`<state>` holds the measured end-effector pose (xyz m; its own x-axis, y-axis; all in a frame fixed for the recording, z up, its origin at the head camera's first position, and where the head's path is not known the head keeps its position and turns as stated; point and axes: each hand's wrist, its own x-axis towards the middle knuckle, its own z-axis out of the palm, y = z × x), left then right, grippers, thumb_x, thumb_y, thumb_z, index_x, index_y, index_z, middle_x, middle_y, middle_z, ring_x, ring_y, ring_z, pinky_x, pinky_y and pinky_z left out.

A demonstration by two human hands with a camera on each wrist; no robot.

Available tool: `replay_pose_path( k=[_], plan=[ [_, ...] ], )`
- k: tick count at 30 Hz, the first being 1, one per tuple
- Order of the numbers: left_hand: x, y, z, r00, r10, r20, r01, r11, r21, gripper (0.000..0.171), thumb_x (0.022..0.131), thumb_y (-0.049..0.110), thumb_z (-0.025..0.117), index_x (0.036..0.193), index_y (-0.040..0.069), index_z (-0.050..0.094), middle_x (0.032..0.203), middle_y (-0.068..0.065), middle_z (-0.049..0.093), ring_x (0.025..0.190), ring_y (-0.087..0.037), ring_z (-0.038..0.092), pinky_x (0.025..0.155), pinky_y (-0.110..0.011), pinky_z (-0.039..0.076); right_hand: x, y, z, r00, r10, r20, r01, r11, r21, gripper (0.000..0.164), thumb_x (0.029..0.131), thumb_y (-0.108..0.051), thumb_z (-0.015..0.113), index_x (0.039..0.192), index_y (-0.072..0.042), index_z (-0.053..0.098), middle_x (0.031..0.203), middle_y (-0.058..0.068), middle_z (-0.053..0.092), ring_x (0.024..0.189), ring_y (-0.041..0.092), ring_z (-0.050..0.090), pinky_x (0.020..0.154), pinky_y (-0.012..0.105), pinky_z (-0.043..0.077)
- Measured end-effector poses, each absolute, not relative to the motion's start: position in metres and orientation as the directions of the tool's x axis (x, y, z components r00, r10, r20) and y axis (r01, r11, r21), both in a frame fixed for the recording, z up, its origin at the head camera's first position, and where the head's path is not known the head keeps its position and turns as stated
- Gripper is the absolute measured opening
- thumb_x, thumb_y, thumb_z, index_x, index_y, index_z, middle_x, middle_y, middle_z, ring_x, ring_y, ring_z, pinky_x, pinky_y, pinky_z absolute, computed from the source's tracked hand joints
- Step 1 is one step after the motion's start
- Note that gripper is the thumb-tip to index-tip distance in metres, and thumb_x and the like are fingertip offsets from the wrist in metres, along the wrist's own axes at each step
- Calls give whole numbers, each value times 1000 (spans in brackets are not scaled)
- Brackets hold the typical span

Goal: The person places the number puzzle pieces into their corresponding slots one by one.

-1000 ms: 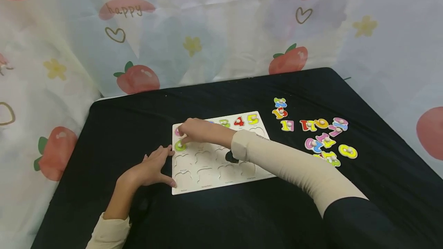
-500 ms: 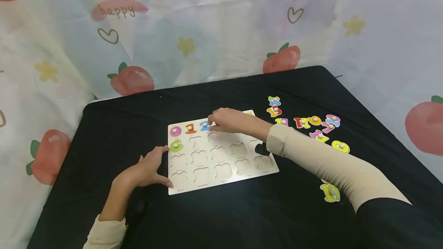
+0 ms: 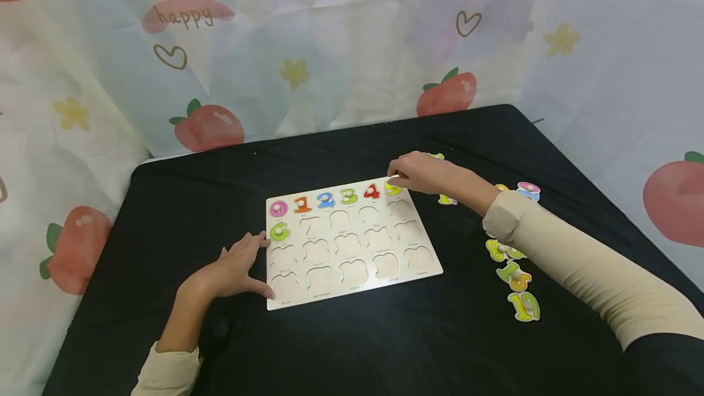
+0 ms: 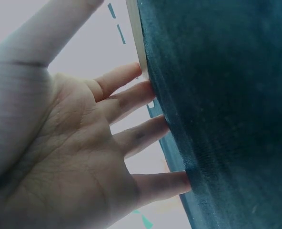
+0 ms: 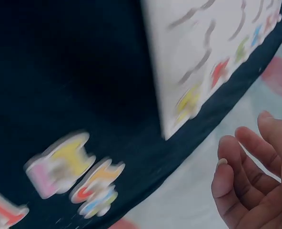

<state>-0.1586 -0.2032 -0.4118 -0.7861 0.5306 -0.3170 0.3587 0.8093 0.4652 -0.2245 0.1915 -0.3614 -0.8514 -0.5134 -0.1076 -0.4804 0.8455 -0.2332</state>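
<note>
Note left hand (image 3: 230,269) spread against board (image 3: 329,260), presumably for steadying, and right hand (image 3: 426,173) empty, loosely curled, near yellow 5 (image 3: 393,190).

I take this for a small screened-off table corner; whether it belongs to a home or a studio, I cannot tell. On my feed, a round-cornered table draped in black cloth (image 3: 352,347) stands close against pale, creased hanging sheets (image 3: 374,78) behind and on both sides. Their print is cheerful: red fruits with green leaves (image 3: 209,128), brown heart outlines, yellow flowers (image 3: 295,73), the word "happy". A flat whitish number board (image 3: 337,291) and brightly coloured number pieces (image 3: 524,307) give me a playroom feel.
</note>
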Motion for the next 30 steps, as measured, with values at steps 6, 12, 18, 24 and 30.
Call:
replay_pose_path(
  k=[6, 12, 18, 24, 30],
  plan=[
    [-160, -203, -412, -783, 542, -305, 374, 802, 467, 103, 61, 46, 84, 139, 0, 33, 143, -23, 28, 129, -40, 28, 96, -70, 15, -227, 231, -355, -873, -470, -128, -438, 873, -213, 16, 94, -9, 58, 104, 1, 66, 92, 9, 64, 75, 20, 57, 73, 37, 47],
    [-161, -202, -412, -783, 542, -306, 374, 802, 466, 104, 61, 45, 85, 139, -1, 33, 141, -23, 30, 127, -40, 30, 95, -71, 14, -226, 267, -349, -863, -466, -196, -436, 882, -178, 13, 93, -7, 57, 98, 2, 66, 85, 6, 63, 69, 17, 54, 70, 37, 47],
    [-159, -201, -411, -782, 539, -314, 381, 811, 444, 104, 61, 47, 84, 139, 0, 34, 145, -23, 27, 129, -42, 26, 97, -69, 16, -215, 292, -347, -851, -392, -349, -351, 919, -178, 18, 94, -11, 56, 100, 3, 65, 82, 5, 61, 64, 15, 52, 64, 35, 45],
    [-155, -201, -407, -794, 522, -310, 377, 824, 422, 97, 61, 48, 83, 134, 3, 38, 147, -22, 23, 125, -45, 21, 94, -64, 21, -204, 309, -343, -812, -320, -489, -232, 944, -234, 25, 97, -14, 52, 108, 6, 62, 90, 9, 62, 72, 21, 60, 67, 36, 50],
    [-153, -203, -409, -807, 525, -271, 409, 827, 386, 98, 60, 52, 82, 133, 3, 40, 134, -22, 30, 112, -39, 28, 85, -56, 29, -193, 327, -333, -842, -294, -451, -210, 951, -227, 23, 96, -12, 52, 105, 7, 61, 89, 8, 61, 71, 20, 58, 66, 37, 49]
  ],
)
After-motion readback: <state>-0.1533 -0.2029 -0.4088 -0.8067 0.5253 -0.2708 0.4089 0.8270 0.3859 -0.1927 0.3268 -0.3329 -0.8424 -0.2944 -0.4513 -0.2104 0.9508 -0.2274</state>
